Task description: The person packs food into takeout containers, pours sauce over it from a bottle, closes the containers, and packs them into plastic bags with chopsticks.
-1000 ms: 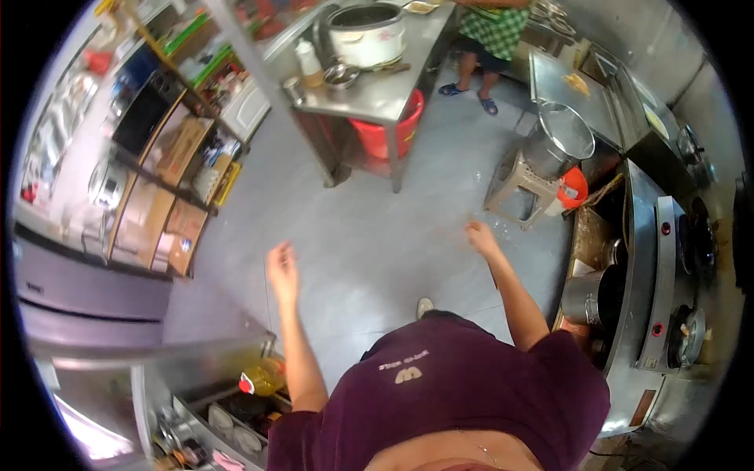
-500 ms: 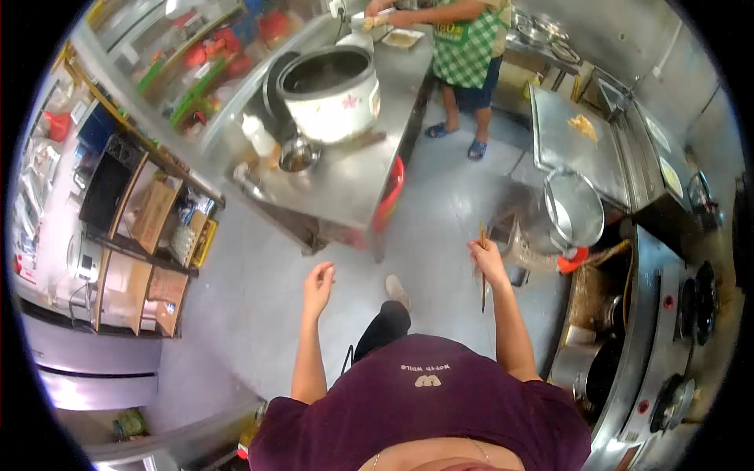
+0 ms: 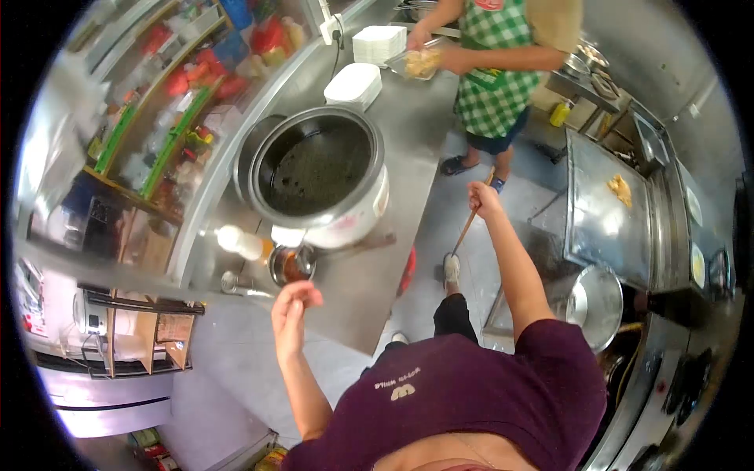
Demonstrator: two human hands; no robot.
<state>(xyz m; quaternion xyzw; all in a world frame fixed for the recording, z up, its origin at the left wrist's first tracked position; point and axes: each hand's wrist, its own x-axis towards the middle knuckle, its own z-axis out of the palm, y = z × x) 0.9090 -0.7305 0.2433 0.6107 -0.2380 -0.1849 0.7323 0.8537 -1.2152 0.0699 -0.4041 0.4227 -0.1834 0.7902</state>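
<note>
Over the near end of the steel counter (image 3: pixel 345 314) floats my left hand (image 3: pixel 292 310), fingers loosely bent and apart, holding nothing. Just beyond it stands a small metal bowl (image 3: pixel 292 265) with reddish-brown contents. My right hand (image 3: pixel 484 199) is closed around long, thin wooden chopsticks (image 3: pixel 465 229), slanting down over the floor. Whether there is one stick or a pair is hard to tell. A large white rice cooker (image 3: pixel 345 224), uncovered, with a dark liquid in its pot, sits on the counter ahead of my left hand.
At the counter's far end, a person in a green checked apron (image 3: pixel 495 102) holds a clear container of food (image 3: pixel 422 63). Stacked white trays (image 3: pixel 353 85) and a squeeze bottle (image 3: pixel 242 243) stand on the counter. To the right are a steel worktop (image 3: pixel 605 212) and a big metal pot (image 3: pixel 601 306).
I have stepped forward, bringing the counter and rice cooker closer. My left hand is now over the counter edge; the chopsticks have tilted. The other person now holds a clear container.
</note>
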